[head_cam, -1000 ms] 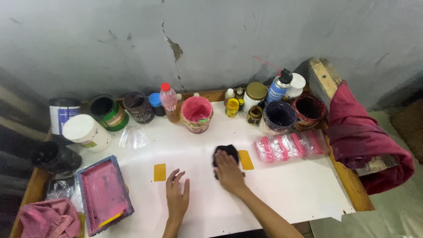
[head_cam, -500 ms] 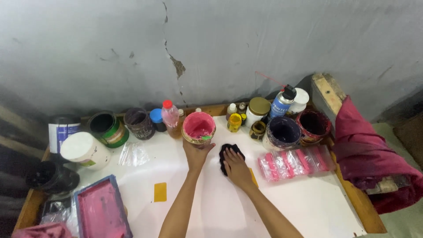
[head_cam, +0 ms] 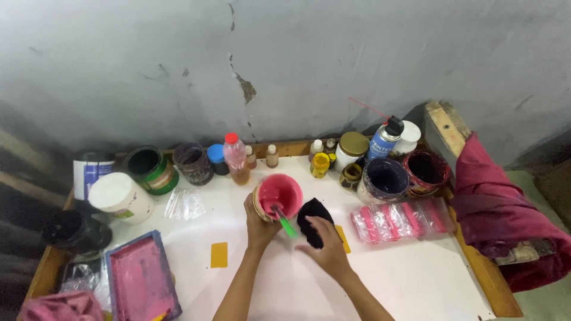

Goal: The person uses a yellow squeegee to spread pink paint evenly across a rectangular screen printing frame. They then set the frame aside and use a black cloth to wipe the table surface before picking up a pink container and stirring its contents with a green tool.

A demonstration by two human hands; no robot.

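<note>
Counted on the table: two hands, left (head_cam: 260,224) and right (head_cam: 329,249); one pink paint tub (head_cam: 278,197); one black cloth (head_cam: 313,220); two yellow tape patches (head_cam: 219,254); one spray can (head_cam: 382,138); one pink-stained tray (head_cam: 140,279); one white lidded tub (head_cam: 121,196).
</note>
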